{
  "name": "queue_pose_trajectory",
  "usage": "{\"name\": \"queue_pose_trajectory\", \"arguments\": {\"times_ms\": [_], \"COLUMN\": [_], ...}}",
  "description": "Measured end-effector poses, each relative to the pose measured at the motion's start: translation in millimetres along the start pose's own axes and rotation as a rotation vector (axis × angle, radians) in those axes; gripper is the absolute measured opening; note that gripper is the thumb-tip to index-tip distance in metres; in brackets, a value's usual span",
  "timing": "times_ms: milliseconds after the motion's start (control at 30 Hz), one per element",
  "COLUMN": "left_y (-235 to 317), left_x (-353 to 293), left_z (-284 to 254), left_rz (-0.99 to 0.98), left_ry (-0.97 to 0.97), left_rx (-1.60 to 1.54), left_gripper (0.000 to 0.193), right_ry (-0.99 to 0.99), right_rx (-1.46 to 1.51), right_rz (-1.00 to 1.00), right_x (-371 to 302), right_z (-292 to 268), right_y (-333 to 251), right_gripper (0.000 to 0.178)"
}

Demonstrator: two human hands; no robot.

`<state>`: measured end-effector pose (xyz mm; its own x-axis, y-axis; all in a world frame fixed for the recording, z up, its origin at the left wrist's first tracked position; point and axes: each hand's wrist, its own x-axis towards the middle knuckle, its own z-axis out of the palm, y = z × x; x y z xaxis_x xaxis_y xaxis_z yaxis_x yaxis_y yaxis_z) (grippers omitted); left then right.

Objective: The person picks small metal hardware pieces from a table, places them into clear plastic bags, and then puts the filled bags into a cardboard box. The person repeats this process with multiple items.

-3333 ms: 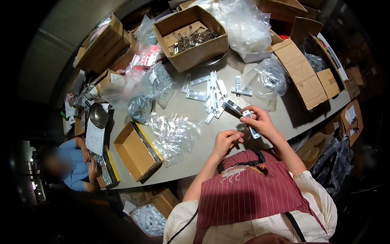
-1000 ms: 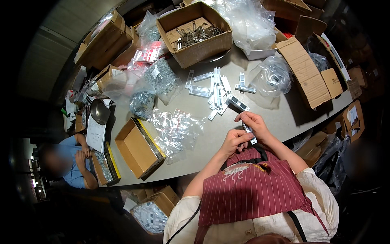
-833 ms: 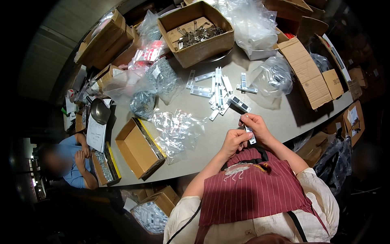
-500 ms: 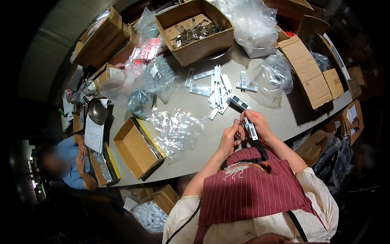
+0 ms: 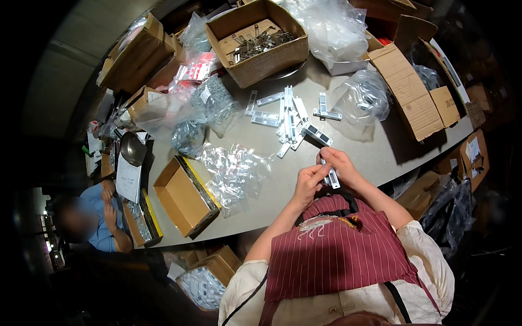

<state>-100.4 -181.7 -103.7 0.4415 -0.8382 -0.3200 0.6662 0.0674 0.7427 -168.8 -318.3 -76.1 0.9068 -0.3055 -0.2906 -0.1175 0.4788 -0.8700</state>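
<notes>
Close to my body, at the table's front edge, both hands are on one narrow grey-white rectangular piece (image 5: 332, 180) with dark slots; its exact kind cannot be made out. My right hand (image 5: 341, 165) is closed round its upper end. Fingers of my left hand (image 5: 310, 183) are closed against its side, their tips partly hidden. Just beyond my fingers lies a loose pile of similar slotted pieces (image 5: 290, 120), the nearest with a dark face (image 5: 317, 134). Two more pieces lie crossed (image 5: 327, 113) to the right of the pile.
A carton of small metal parts (image 5: 256, 51) stands at the back. Left of the pile are small clear bags (image 5: 231, 171) and an open empty box (image 5: 182, 198). A clear bag (image 5: 363, 100) and cardboard carton (image 5: 408, 89) sit right. Another person (image 5: 103, 217) works at far left.
My left hand has come up and right, its fingers now against the slotted piece. The piece has shifted slightly left in my right hand and is more covered by fingers.
</notes>
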Motion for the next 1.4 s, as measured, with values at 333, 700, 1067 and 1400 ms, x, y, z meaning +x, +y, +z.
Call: {"name": "queue_pose_trajectory", "arguments": {"times_ms": [333,700,1067,1400], "left_y": [19.7,13.9,8.9,244.6], "left_x": [-12.1,-5.9,-13.4,-22.5], "left_z": [20.2,8.7,-16.9,-78.9], "left_rz": [-0.011,0.098,0.25,0.575], "left_ry": [0.064,0.011,0.086,0.42], "left_rx": [0.001,0.421,0.498,0.355], "left_gripper": [0.027,0.031,0.028,0.021], "right_ry": [0.091,0.028,0.122,0.309], "right_rx": [0.069,-0.324,-0.614,-0.03], "right_rz": [-0.022,-0.264,-0.175,-0.041], "right_x": [-0.7,11.7,21.3,17.2], "right_z": [0.5,-12.1,4.6,27.2], "right_y": [-4.3,13.7,17.9,-4.7], "right_gripper": [0.037,0.035,0.035,0.034]}}
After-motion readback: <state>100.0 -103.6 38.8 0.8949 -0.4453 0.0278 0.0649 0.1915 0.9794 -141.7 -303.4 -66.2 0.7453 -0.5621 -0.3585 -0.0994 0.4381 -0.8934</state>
